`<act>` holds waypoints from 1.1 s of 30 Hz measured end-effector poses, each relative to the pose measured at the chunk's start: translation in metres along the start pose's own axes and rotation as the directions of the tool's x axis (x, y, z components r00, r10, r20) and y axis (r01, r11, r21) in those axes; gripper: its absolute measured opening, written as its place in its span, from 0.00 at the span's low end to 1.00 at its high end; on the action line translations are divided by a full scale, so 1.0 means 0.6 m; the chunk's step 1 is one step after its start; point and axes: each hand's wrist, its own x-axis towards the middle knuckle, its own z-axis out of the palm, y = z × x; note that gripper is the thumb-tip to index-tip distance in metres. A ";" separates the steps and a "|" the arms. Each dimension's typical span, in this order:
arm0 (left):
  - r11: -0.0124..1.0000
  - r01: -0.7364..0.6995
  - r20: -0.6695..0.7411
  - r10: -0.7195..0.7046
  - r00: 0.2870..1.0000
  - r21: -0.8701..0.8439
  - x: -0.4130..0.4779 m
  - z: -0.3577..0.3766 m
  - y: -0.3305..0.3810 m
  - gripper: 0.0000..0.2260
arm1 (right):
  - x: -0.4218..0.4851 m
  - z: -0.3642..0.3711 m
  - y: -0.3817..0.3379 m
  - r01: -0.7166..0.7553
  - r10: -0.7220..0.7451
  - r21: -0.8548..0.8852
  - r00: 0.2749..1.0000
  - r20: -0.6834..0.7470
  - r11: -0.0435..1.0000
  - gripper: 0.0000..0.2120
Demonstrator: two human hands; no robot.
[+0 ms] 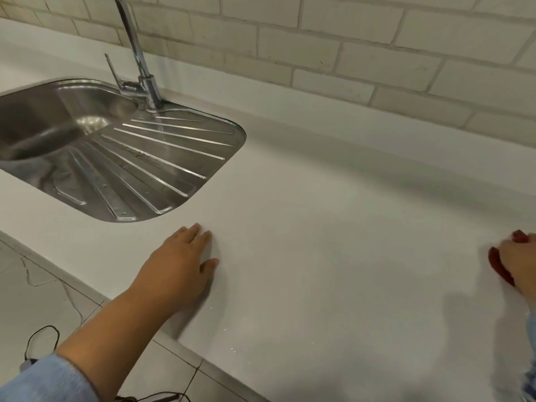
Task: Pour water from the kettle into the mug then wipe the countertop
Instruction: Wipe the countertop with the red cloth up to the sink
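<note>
Fingers of my left hand (185, 265) lie flat and spread on the countertop (333, 227), near the sink (116, 158). Well away from the sink, my right hand (519, 265) presses a red cloth (497, 265); I judge it soft and light, best bunched under the palm. Kettle and mug unseen.

i am viewing a home kitchen: white countertop (333, 227), inset steel sink (121, 158) with drainer, chrome tap (139, 53), brick-tiled wall (362, 47).

Soft overhead light washing the white tabletop (333, 227); sink (162, 158) glaring, right hand (519, 265) motion-blurring, wide-angle bending edges, shadows falling diffuse.
</note>
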 end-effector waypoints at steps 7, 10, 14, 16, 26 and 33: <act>1.000 0.007 -0.015 -0.007 1.000 0.009 0.000 -0.002 0.001 0.27 | 0.006 -0.003 -0.254 0.170 -0.162 0.322 0.985 -0.050 0.931 0.15; 1.000 0.021 -0.007 -0.021 1.000 -0.015 -0.001 -0.002 0.000 0.27 | -0.042 0.002 -0.382 0.356 -0.368 0.428 0.928 -0.057 0.831 0.19; 0.999 0.016 -0.008 -0.017 1.000 -0.038 -0.002 -0.004 -0.002 0.27 | -0.094 0.004 -0.486 0.421 -0.585 0.676 0.811 0.018 0.605 0.19; 0.999 0.010 -0.003 -0.011 1.000 -0.049 -0.001 -0.007 -0.006 0.27 | -0.086 -0.005 -0.494 0.344 -0.551 0.803 0.834 -0.024 0.487 0.17; 0.998 0.012 -0.029 -0.014 0.999 -0.067 0.003 -0.002 -0.009 0.27 | 0.190 0.010 -0.188 -0.187 0.145 0.503 0.982 0.122 0.844 0.18; 0.998 0.014 -0.044 -0.017 0.999 -0.065 0.000 0.006 -0.010 0.27 | 0.183 0.036 -0.314 0.300 -0.303 0.118 0.953 0.014 0.947 0.18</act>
